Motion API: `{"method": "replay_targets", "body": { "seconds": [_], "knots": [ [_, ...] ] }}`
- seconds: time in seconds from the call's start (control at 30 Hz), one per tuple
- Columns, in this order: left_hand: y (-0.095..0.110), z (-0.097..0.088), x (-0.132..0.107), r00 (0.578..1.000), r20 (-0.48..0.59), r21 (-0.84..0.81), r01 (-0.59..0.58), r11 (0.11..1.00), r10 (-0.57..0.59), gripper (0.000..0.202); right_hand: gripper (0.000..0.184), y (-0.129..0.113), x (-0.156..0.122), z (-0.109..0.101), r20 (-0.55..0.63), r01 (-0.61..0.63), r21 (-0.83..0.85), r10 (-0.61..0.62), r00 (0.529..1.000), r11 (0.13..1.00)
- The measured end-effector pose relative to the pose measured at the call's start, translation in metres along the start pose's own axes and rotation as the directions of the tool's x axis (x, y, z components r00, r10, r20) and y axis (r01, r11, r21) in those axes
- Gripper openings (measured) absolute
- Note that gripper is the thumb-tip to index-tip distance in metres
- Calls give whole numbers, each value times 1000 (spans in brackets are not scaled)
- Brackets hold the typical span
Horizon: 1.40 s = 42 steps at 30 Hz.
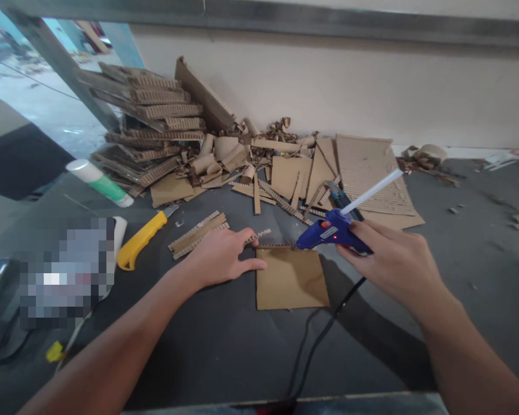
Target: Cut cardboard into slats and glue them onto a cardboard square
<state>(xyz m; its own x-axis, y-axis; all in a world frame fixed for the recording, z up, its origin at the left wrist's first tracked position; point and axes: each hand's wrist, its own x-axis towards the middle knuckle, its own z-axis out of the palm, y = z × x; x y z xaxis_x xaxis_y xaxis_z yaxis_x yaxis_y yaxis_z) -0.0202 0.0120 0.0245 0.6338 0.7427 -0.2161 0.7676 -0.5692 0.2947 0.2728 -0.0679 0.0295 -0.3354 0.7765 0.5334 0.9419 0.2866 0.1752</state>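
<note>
My right hand (pixel 393 259) is closed round a blue hot glue gun (pixel 324 231) with a small red light lit and a white glue stick (pixel 372 190) rising from its back. Its nozzle is at the far edge of a square cardboard piece (pixel 289 282) lying flat, where a corrugated strip (pixel 274 246) runs along that edge. At the square's far left corner is my left hand (pixel 225 253), with a short corrugated cardboard strip (pixel 262 235) between its fingers. The left thumb reaches over the square's left edge. Part of the held strip is hidden by the fingers.
A yellow utility knife (pixel 142 237), a glue tube (pixel 99 183) and some cut strips (pixel 199 233) lie on the left. Behind are stacked cardboard pieces (pixel 155 109), scraps and a corrugated sheet (pixel 372 178). The gun's black cable (pixel 324 334) runs to the front edge.
</note>
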Motion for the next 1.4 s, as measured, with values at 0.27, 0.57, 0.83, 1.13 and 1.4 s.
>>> {"method": "replay_targets", "body": {
  "seconds": [0.27,0.57,0.83,1.13,1.4],
  "knots": [
    [1,-1,0,1000,-6,-17,9,1000,-9,51,17,5,0,-6,-6,15,-29,-16,1000,999],
    [0,0,0,1000,-9,-26,-17,1000,17,52,19,14,-2,-16,23,28,-90,-26,999,996],
    [-1,0,0,1000,-3,-37,-15,999,15,52,18,29,-8,-22,51,-40,-97,45,998,994],
    [-2,1,-1,1000,-17,-26,-26,999,26,55,31,22,10,-12,-8,-360,180,367,930,915],
    [2,-2,-11,960,-206,61,-178,982,187,36,36,-14,13,12,317,-560,653,488,813,510]
  ]
}}
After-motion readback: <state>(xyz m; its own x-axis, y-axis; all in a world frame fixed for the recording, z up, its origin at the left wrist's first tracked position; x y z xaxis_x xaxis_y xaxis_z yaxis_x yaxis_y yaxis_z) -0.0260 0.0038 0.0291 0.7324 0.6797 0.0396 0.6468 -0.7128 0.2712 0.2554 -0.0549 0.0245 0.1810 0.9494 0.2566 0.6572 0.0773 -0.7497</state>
